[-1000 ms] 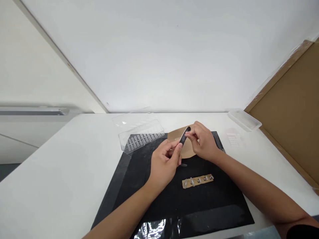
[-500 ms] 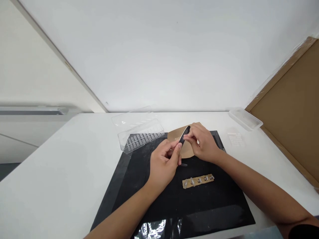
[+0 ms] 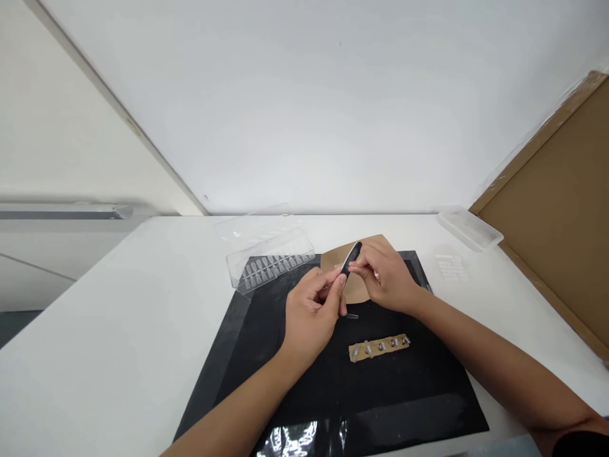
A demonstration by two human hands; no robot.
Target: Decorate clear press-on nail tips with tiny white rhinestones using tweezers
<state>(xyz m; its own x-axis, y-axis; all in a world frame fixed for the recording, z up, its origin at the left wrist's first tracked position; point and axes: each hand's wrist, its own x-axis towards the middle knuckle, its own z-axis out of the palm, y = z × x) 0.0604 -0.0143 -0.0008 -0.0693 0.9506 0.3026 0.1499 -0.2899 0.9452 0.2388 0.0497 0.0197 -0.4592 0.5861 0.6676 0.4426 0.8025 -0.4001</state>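
Observation:
Near the back of the black mat (image 3: pixel 304 393), my left hand (image 3: pixel 311 311) pinches the lower end of a black nail file (image 3: pixel 351 257) with a pale edge, which stands tilted. My right hand (image 3: pixel 387 276) is closed, thumb and fingertips together against the file's right side; whatever small thing they pinch is hidden. Beneath both hands lies a sheet of brown paper (image 3: pixel 354 292). Just below my left fingers a small clear nail tip (image 3: pixel 352 316) rests on the mat. Closer to me lies a brown strip (image 3: pixel 379 348) carrying several small stands, some with clear nail tips.
A clear box (image 3: pixel 231 273) of nail tips lies across the mat's back left corner, its transparent lid (image 3: pixel 238 231) behind it. At the back right are a translucent tray (image 3: pixel 469 228) and a clear printed sheet (image 3: pixel 451 266). A cardboard panel (image 3: pixel 561 209) borders the right side.
My right fingers have shifted very slightly down and left along the file. My left hand and the things on the mat look the same.

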